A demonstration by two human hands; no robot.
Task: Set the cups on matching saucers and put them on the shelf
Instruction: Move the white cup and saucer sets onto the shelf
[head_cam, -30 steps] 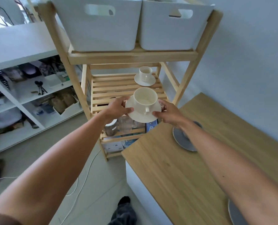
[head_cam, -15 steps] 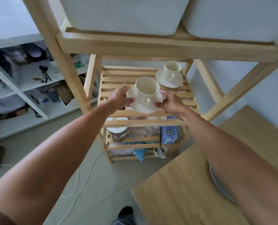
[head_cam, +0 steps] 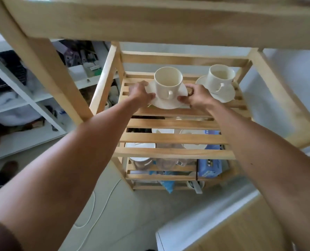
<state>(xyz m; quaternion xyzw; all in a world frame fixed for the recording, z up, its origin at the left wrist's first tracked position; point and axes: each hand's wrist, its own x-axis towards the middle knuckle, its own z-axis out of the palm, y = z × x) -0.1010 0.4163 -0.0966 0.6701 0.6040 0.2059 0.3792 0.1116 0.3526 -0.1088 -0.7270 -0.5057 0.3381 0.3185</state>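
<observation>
A cream cup (head_cam: 168, 84) stands upright on a cream saucer (head_cam: 166, 104), its handle toward me. My left hand (head_cam: 140, 94) grips the saucer's left rim and my right hand (head_cam: 194, 96) grips its right rim. The saucer is over the back part of the slatted wooden shelf (head_cam: 174, 138); whether it rests on the slats I cannot tell. To its right, a second cream cup (head_cam: 221, 77) sits on its own saucer (head_cam: 223, 96) at the shelf's back right.
The wooden rack's upper shelf board (head_cam: 159, 20) hangs close above. Its left post (head_cam: 47, 75) and right post (head_cam: 281, 91) flank the opening. Lower shelves hold jars, dishes and a blue box (head_cam: 211, 167). A wooden table corner (head_cam: 241, 230) lies at bottom right.
Both hands have carried the cup and saucer further in and back over the shelf, next to the other set. The camera has moved closer under the upper shelf.
</observation>
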